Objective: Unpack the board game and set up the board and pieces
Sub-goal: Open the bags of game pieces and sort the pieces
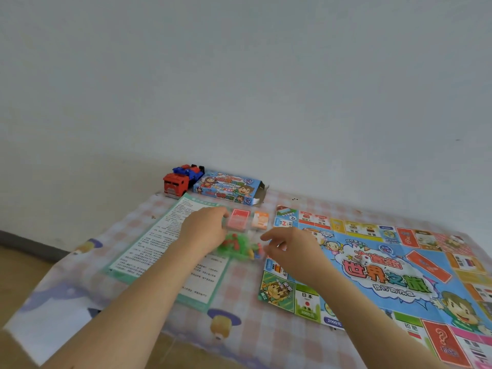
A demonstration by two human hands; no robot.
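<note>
Gripping the bag (250, 252) with left hand (205, 230), between sheet (149, 243) and board (386, 275); curling right hand (290, 247) at its other end, pinch too blurred to tell. Could rip suddenly under a hard pull, scattering small pieces (232, 243) across the table (247, 284).

Left hand (205, 230) and right hand (290, 249) bare. Left forearm (138, 296) and right forearm (359, 310) bare up to frame edge. Finger detail blurred.
</note>
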